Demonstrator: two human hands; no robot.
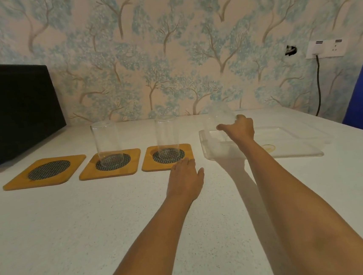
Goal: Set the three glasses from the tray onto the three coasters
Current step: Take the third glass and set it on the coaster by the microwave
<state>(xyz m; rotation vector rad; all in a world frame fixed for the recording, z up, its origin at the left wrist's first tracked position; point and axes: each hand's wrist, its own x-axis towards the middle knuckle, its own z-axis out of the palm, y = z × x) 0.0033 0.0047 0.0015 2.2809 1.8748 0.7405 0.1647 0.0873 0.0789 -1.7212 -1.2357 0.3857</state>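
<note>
Right hand (238,128) gripping a blurred third glass (220,118) above the clear tray (299,148); left hand (185,177) flat, fingers loosely spread, on the counter (73,225). Two glasses on coasters, left coaster (44,171) bare.

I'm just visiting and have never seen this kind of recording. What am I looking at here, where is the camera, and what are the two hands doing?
There is no machine here: a person wears one wide-angle camera on the head, looking forward and down, so you see their own two bare arms reaching out.

On the white table lie three wooden coasters in a row. The middle coaster and the right coaster each carry an upright clear glass. The left coaster has nothing on it.

To the right sits a clear plastic tray. The right hand reaches over it and appears to grip the third glass, which is blurred, so the hold is hard to confirm. The left hand rests flat on the table by the right coaster, holding nothing.

A black device stands at far left.
</note>
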